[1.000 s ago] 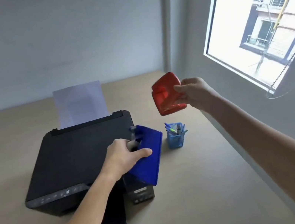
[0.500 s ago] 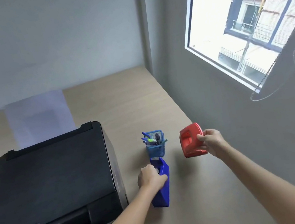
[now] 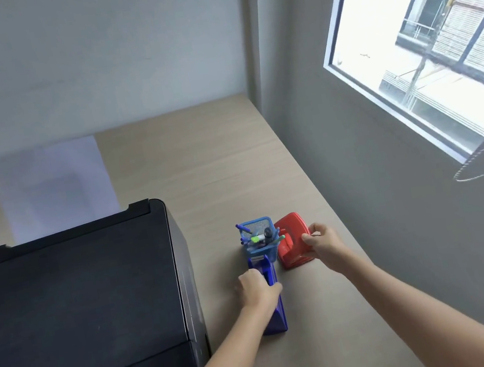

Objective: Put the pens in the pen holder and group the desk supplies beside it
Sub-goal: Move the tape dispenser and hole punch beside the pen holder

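A blue mesh pen holder (image 3: pixel 260 246) stands on the wooden desk (image 3: pixel 205 163), with several pens and markers sticking out of it. Directly in front of the holder sits a dark blue tape dispenser (image 3: pixel 271 300), touching it; my left hand (image 3: pixel 256 288) grips the dispenser's top. A red hole punch (image 3: pixel 292 240) rests on the desk against the holder's right side, and my right hand (image 3: pixel 324 243) holds its right edge.
A black printer (image 3: pixel 78 303) fills the left of the desk, with white paper (image 3: pixel 52 186) standing in its rear tray. A grey wall (image 3: pixel 364 195) runs along the desk's right edge just beyond the punch, with a window (image 3: pixel 433 32) above.
Both hands came down to the desk. The red hole punch went from mid-air to rest at the holder's right side, and the blue tape dispenser slid up against the holder's front.
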The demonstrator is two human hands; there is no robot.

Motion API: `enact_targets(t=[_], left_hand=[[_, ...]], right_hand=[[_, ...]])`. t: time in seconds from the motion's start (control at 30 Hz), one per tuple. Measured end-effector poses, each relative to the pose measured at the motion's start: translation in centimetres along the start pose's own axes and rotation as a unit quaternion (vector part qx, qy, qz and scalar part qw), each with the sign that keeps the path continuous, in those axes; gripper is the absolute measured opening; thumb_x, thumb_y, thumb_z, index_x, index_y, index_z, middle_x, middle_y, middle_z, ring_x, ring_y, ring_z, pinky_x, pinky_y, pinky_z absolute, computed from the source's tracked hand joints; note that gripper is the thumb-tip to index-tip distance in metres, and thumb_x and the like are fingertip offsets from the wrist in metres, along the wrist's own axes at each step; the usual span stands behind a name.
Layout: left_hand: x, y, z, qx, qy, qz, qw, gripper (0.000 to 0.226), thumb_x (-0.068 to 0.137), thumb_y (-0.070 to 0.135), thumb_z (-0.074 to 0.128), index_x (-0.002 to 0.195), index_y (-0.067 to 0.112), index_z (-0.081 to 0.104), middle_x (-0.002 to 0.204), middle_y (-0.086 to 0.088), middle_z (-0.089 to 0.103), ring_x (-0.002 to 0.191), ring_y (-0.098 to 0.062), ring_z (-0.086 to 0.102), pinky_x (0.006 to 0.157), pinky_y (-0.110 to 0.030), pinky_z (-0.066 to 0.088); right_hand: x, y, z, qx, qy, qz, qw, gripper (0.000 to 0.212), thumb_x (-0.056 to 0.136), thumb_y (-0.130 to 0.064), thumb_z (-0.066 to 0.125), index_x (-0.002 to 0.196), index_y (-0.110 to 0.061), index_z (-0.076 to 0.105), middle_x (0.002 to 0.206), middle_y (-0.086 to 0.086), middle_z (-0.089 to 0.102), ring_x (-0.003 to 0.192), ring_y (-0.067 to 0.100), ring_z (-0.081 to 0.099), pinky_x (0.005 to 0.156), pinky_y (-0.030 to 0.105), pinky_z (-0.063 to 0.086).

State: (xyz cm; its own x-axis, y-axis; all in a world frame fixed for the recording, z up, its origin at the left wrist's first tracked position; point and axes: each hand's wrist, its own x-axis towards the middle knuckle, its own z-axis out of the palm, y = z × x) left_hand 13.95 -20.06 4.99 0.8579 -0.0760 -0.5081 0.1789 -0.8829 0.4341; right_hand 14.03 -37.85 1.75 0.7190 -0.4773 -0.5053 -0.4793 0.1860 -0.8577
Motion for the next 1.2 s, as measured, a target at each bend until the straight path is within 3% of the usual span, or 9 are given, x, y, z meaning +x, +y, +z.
enact_targets(t=[0.33, 0.5, 0.73, 0.87, 1.03, 1.13, 1.2], left_hand=[[1.4, 0.9, 0.2, 0.038, 0.018, -0.005, 0.999, 0.05, 0.083, 0.028, 0.068, 0.122, 0.0, 0.054, 0.123, -0.013, 0.06, 0.113, -0.029, 0.06, 0.09, -0.033, 0.051], [1.5, 1.1, -0.1, 0.049, 0.012, -0.011, 0.999, 0.051, 0.082, 0.028, 0.07, 0.122, 0.0, 0.054, 0.123, -0.012, 0.059, 0.114, -0.029, 0.059, 0.09, -0.034, 0.052], [1.1, 1.1, -0.7, 0.055, -0.005, -0.001, 0.998, 0.05, 0.081, 0.031, 0.071, 0.12, 0.003, 0.057, 0.122, -0.011, 0.061, 0.113, -0.029, 0.061, 0.089, -0.034, 0.054], [0.8, 1.0, -0.8, 0.052, -0.003, 0.001, 0.999, 0.054, 0.081, 0.034, 0.072, 0.122, 0.003, 0.055, 0.124, -0.012, 0.06, 0.116, -0.029, 0.059, 0.09, -0.035, 0.053], [0.1, 0.6, -1.0, 0.056, -0.013, 0.002, 0.998, 0.059, 0.076, 0.035, 0.075, 0.122, 0.003, 0.053, 0.123, -0.011, 0.061, 0.113, -0.028, 0.061, 0.087, -0.033, 0.054], [-0.3, 0.2, -1.1, 0.057, -0.018, 0.01, 0.998, 0.064, 0.074, 0.04, 0.077, 0.122, 0.005, 0.053, 0.123, -0.009, 0.06, 0.111, -0.026, 0.062, 0.088, -0.033, 0.055], [-0.6, 0.0, -1.2, 0.05, -0.023, 0.024, 0.998, 0.064, 0.074, 0.043, 0.076, 0.121, 0.006, 0.053, 0.123, -0.009, 0.059, 0.111, -0.025, 0.061, 0.089, -0.033, 0.053]], right_hand=[[2.0, -1.3, 1.8, -0.01, -0.005, 0.006, 1.0, 0.022, 0.09, -0.001, 0.051, 0.071, -0.01, 0.047, 0.071, 0.018, 0.061, 0.059, 0.026, 0.061, 0.042, 0.027, 0.053], [2.3, -0.8, 1.8, -0.007, 0.006, 0.013, 1.0, 0.021, 0.091, -0.002, 0.051, 0.072, -0.01, 0.048, 0.075, 0.018, 0.062, 0.062, 0.027, 0.062, 0.046, 0.03, 0.055], [2.6, -1.1, 2.3, -0.02, 0.023, 0.012, 0.999, 0.02, 0.09, -0.001, 0.05, 0.072, -0.008, 0.048, 0.073, 0.018, 0.06, 0.063, 0.028, 0.061, 0.065, 0.045, 0.056], [2.5, -1.6, 2.8, -0.028, 0.024, 0.012, 0.999, 0.02, 0.09, 0.0, 0.05, 0.073, -0.009, 0.047, 0.071, 0.015, 0.059, 0.062, 0.029, 0.061, 0.059, 0.042, 0.056], [3.0, -1.7, 3.0, -0.038, 0.021, 0.007, 0.999, 0.019, 0.089, 0.0, 0.05, 0.071, -0.008, 0.049, 0.075, 0.021, 0.06, 0.073, 0.037, 0.063, 0.074, 0.054, 0.055], [2.9, -1.7, 2.9, -0.045, 0.014, 0.009, 0.999, 0.011, 0.089, -0.001, 0.05, 0.08, -0.005, 0.053, 0.076, 0.02, 0.062, 0.071, 0.036, 0.064, 0.074, 0.053, 0.055], [2.6, -1.8, 2.8, -0.055, 0.008, 0.003, 0.998, 0.009, 0.09, -0.004, 0.049, 0.094, -0.002, 0.056, 0.076, 0.018, 0.065, 0.065, 0.031, 0.062, 0.064, 0.043, 0.055]])
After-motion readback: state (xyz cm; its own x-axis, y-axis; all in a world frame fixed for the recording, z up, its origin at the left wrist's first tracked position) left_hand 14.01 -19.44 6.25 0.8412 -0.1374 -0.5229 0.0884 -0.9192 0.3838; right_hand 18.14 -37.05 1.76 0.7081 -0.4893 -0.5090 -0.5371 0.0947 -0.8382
